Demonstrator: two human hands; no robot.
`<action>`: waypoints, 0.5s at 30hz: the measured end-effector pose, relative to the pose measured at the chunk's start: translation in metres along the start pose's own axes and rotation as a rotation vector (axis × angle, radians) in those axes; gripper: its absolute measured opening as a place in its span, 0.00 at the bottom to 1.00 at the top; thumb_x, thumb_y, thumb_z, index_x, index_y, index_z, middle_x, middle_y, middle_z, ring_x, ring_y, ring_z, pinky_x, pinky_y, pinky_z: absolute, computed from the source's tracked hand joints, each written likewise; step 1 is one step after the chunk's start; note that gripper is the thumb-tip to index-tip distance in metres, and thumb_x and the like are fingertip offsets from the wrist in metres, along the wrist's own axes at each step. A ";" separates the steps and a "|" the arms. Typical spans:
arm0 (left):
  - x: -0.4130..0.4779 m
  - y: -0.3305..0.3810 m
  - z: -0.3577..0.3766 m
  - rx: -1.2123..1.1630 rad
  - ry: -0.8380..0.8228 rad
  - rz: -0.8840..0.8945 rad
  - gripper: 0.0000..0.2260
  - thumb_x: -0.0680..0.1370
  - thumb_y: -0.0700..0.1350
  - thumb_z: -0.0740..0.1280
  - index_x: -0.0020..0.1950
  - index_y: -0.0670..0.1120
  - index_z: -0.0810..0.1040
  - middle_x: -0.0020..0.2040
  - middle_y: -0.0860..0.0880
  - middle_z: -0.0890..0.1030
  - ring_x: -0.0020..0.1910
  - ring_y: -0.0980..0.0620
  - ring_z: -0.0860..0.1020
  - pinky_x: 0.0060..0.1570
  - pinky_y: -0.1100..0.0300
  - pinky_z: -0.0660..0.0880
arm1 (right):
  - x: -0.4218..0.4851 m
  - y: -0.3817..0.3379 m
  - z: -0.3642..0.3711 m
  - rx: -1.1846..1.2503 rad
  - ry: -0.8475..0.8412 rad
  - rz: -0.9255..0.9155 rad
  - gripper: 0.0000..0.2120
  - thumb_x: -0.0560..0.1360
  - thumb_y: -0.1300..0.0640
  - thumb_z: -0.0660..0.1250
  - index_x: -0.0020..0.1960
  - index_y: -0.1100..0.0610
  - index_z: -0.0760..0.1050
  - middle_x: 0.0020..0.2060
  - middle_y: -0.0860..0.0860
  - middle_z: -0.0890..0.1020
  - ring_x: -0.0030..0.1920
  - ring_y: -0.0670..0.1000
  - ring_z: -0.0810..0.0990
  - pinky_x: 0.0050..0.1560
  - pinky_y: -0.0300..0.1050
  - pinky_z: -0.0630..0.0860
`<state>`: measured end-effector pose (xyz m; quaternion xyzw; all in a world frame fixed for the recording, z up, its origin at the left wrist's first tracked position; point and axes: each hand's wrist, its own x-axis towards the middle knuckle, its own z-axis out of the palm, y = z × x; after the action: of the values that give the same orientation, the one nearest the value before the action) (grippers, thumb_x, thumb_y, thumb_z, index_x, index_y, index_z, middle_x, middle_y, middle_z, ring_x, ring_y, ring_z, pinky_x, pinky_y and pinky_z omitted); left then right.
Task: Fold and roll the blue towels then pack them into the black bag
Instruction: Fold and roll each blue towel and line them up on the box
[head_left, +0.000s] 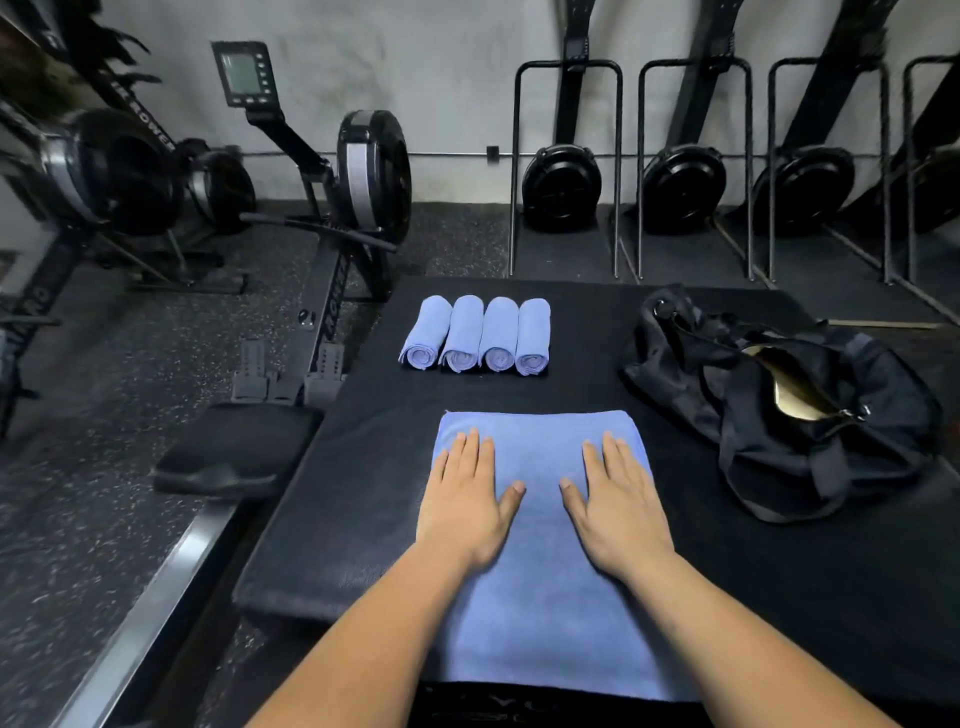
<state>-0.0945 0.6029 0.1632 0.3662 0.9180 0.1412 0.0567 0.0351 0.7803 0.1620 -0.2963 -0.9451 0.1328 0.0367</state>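
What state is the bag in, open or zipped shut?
Open: the bag gapes at the top, showing tan lining. The four rolls lie outside it on the mat.

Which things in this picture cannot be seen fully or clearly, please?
- Head view, black bag: its opening shows only a pale lining; its own fabric hides any contents.
- Flat blue towel: partly covered by the left hand and right hand; the number of folded layers is unclear.
- Four rolled towels: their far ends face away.
- Monitor: the screen is too small to read.
- Upright rowing machines: cut off by the top edge.
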 end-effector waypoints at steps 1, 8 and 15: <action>0.005 -0.002 0.001 0.043 -0.022 -0.012 0.37 0.85 0.66 0.45 0.86 0.46 0.44 0.86 0.49 0.40 0.84 0.49 0.36 0.83 0.51 0.38 | 0.003 -0.002 -0.002 -0.019 0.003 0.007 0.36 0.84 0.34 0.45 0.86 0.52 0.47 0.85 0.53 0.43 0.84 0.52 0.39 0.83 0.51 0.43; 0.031 -0.007 -0.001 0.126 -0.068 -0.003 0.38 0.84 0.68 0.42 0.86 0.46 0.41 0.86 0.48 0.36 0.83 0.51 0.33 0.82 0.50 0.37 | 0.025 -0.006 -0.007 -0.088 0.000 0.034 0.38 0.82 0.31 0.42 0.86 0.49 0.47 0.85 0.52 0.42 0.84 0.52 0.39 0.83 0.52 0.44; 0.025 -0.001 -0.003 0.150 0.119 0.054 0.30 0.85 0.60 0.51 0.82 0.43 0.62 0.84 0.42 0.59 0.84 0.43 0.54 0.82 0.47 0.53 | 0.021 -0.012 -0.007 -0.196 0.048 0.035 0.34 0.85 0.36 0.43 0.85 0.52 0.54 0.85 0.56 0.51 0.85 0.56 0.47 0.82 0.54 0.49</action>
<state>-0.1142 0.6187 0.1660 0.3852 0.9175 0.0950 -0.0295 0.0118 0.7843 0.1721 -0.3180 -0.9471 0.0333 0.0280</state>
